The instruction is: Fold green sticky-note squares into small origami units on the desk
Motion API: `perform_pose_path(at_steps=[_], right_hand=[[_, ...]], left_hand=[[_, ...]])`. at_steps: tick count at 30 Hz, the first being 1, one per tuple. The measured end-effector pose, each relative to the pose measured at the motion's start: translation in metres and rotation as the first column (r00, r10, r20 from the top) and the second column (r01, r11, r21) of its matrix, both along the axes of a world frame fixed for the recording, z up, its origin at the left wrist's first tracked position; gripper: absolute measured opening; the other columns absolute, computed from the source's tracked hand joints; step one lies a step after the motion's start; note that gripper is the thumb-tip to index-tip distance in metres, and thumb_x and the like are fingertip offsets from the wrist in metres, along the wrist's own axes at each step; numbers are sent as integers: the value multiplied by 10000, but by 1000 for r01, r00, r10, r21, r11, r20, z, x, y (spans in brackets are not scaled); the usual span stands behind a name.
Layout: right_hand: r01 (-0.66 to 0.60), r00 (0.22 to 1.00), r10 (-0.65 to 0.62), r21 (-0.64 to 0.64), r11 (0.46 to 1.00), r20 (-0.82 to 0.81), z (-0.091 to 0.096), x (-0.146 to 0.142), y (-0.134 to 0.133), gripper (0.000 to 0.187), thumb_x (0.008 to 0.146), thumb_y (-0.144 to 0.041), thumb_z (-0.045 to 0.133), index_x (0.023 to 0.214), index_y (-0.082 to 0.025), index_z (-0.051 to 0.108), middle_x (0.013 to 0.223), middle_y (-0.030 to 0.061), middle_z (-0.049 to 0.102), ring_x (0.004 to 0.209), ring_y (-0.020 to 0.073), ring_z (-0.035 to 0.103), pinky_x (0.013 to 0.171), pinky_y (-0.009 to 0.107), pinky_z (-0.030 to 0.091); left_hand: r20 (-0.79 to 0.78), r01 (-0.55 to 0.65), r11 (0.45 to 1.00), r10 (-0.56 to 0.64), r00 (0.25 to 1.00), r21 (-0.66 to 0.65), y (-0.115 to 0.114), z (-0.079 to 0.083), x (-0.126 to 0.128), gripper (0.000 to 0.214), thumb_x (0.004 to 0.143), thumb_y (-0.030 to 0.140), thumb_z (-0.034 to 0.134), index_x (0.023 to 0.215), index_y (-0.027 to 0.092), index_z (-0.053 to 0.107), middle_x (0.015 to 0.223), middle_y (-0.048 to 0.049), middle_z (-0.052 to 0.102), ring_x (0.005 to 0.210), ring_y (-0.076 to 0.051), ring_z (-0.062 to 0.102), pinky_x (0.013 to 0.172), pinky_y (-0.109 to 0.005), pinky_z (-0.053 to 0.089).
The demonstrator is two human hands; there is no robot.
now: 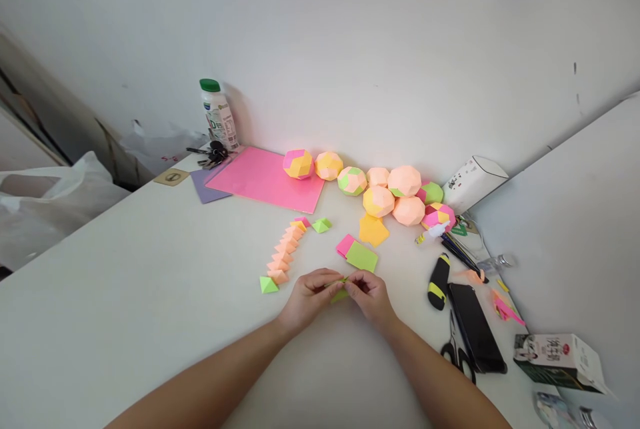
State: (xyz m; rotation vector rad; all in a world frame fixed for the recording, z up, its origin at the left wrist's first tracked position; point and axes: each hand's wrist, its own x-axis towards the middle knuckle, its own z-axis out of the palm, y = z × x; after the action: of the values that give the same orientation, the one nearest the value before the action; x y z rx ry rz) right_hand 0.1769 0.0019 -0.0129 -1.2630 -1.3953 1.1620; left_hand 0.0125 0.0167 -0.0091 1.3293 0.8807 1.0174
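My left hand (307,297) and my right hand (371,296) meet at the middle of the white table (125,296), both pinching a small green paper piece (341,293) that is partly hidden by my fingers. Just beyond them lie a green paper square (362,256) over a pink one (345,244) and a small orange paper stack (373,230). To the left runs a curved row of folded orange paper units (284,250), with a green unit (268,284) at its near end and another green unit (321,224) at the far end.
Several paper balls (378,200) line the wall beside a pink sheet (265,178). A bottle (219,114) and keys (213,154) stand at the back left. At the right lie a phone (475,326), scissors (456,351), a black-yellow cutter (439,281), pens (460,254) and a carton (557,361).
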Motion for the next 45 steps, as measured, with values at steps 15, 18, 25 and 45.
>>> perform_pose_path(at_steps=[15, 18, 25, 45], right_hand=[[-4, 999, 4, 14, 1000, -45, -1, 0, 1, 209, 740, -321, 654, 658, -182, 522, 607, -23, 492, 570, 114, 453, 540, 242, 392], [2, 997, -3, -11, 1000, -81, -1, 0, 1, 221, 725, -328, 672, 666, -184, 515, 615, -27, 500, 571, 111, 461, 541, 237, 394], [18, 992, -24, -50, 999, -123, 0, 0, 2, 207, 692, -326, 707, 804, -181, 610, 641, -17, 565, 582, 114, 520, 568, 246, 440], [-65, 982, 32, 170, 983, 188, 6, -4, -1, 208, 791, -310, 579, 626, -183, 576, 591, -9, 487, 558, 130, 431, 528, 244, 357]], left_hand=[[-18, 18, 999, -17, 1000, 32, -1, 1, -1, 169, 792, 320, 608, 798, 212, 737, 841, -62, 685, 799, -177, 622, 710, -279, 511], [1, 31, 998, -31, 1000, 47, 0, -1, -1, 178, 792, 326, 609, 816, 205, 738, 835, -68, 687, 784, -176, 622, 704, -284, 511], [35, 64, 993, -68, 997, 99, 1, -4, -2, 213, 811, 345, 584, 886, 210, 732, 903, -86, 694, 849, -196, 625, 755, -317, 515], [-143, -36, 998, 43, 989, 53, -1, -6, 5, 263, 812, 401, 528, 695, 167, 543, 668, -6, 517, 618, -127, 471, 538, -219, 402]])
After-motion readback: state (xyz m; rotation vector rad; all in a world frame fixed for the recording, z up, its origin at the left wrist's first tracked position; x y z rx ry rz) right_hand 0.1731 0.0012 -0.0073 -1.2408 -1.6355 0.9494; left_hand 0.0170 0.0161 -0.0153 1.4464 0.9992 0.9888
